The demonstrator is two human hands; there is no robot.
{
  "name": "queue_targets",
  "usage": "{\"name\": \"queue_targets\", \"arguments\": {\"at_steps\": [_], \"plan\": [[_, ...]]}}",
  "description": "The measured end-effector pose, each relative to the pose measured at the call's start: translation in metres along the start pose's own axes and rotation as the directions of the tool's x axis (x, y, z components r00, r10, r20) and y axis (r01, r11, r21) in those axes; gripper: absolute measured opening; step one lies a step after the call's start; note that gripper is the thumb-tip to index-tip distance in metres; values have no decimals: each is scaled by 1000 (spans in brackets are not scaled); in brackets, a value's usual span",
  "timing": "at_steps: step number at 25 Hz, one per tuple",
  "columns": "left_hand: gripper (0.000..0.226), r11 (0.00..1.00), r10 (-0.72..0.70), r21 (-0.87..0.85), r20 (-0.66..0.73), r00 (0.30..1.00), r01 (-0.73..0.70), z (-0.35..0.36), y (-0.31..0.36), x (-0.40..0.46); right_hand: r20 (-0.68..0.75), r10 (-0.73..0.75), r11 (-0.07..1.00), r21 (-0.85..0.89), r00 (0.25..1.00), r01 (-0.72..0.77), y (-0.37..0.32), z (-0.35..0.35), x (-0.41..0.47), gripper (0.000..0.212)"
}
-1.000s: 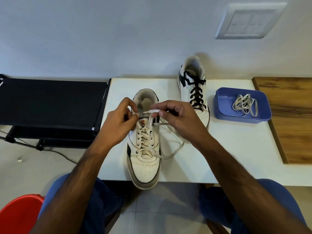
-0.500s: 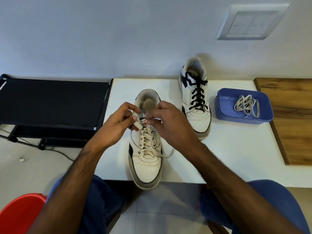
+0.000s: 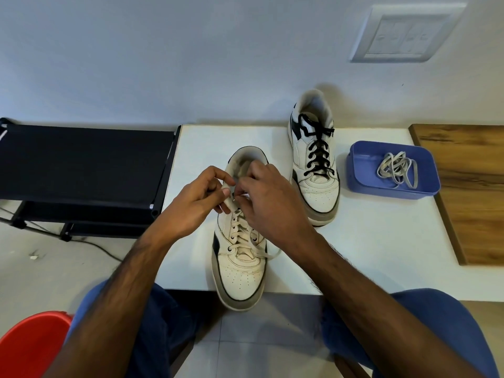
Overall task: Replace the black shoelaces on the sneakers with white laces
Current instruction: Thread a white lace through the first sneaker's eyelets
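Observation:
A white sneaker [image 3: 240, 271] laced with a white lace [image 3: 241, 236] lies on the white table [image 3: 376, 241], its toe over the front edge. My left hand [image 3: 196, 203] pinches the shoe's upper left eyelet flap. My right hand [image 3: 270, 200] pinches the lace end at the top eyelets; a loose loop of lace trails out to the right under my wrist. A second white sneaker [image 3: 313, 165] with black laces [image 3: 317, 151] stands behind, against the wall. Another white lace [image 3: 396, 170] lies bundled in a blue tray [image 3: 362, 175] to the right.
A black rack [image 3: 81, 165] stands left of the table with a cable on the floor below it. A wooden board [image 3: 474, 186] lies at the table's right end. A red stool [image 3: 30, 345] sits at lower left. A switch plate [image 3: 403, 34] is on the wall.
My right hand has moved left and closer to the top eyelets, drawing the loose lace loop in shorter. My left hand has kept its hold at the eyelet flap.

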State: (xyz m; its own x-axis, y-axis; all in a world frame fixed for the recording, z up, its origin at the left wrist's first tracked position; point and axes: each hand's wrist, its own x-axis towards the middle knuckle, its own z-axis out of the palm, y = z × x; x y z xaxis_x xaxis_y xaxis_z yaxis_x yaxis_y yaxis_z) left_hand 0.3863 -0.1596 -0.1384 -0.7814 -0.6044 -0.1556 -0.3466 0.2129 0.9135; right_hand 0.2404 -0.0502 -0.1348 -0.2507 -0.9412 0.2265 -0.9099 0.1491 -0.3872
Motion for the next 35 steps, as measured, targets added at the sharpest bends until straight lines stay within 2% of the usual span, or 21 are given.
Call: {"name": "queue_targets", "arguments": {"at_steps": [5, 8, 12, 15, 20, 22, 26, 29, 32, 33, 35], "plan": [[38, 992, -38, -115, 83, 996, 48, -7, -2, -5, 54, 75, 979, 186, 996, -84, 4, 3, 1, 10], [42, 998, -44, -35, 76, 996, 46, -7, -5, -5, 99, 111, 973, 191, 989, -128, 0, 0, 2, 10], [31, 979, -76, 192, 55, 996, 64, -7, -7, -5, 105, 152, 968, 184, 983, -170, -4, -6, 2, 13], [26, 971, -56, 237, 50, 997, 43, -8, -8, -6, 85, 136, 974, 172, 987, -149, -8, 1, 3, 18], [22, 951, 1, 309, 40, 999, -13, -10, -9, -6, 77, 154, 860, 481, 985, -172, 3, 12, 4, 35], [23, 937, 40, 345, 24, 999, -46, -9, -9, -5, 78, 147, 838, 519, 986, -166, 4, 13, 5, 35], [20, 908, 90, 407, 36, 995, -97, -13, -12, -5, 61, 81, 878, 467, 995, -100, 7, 12, 3, 35], [13, 859, 158, 483, 62, 986, -168, -13, -13, -4, 114, 43, 893, 441, 993, -89, 11, 6, 0, 35], [14, 788, 258, 560, 76, 963, -256, -15, -12, -4, 187, 23, 955, 285, 982, -77, 11, -2, 1, 39], [13, 800, 270, 537, 76, 960, -268, -16, -11, -5, 204, 25, 967, 244, 979, -75, 12, -5, 2, 40], [9, 886, 250, 395, 38, 967, -244, -18, -10, -9, 243, 41, 969, 227, 969, -98, 15, -9, 4, 40]]}}
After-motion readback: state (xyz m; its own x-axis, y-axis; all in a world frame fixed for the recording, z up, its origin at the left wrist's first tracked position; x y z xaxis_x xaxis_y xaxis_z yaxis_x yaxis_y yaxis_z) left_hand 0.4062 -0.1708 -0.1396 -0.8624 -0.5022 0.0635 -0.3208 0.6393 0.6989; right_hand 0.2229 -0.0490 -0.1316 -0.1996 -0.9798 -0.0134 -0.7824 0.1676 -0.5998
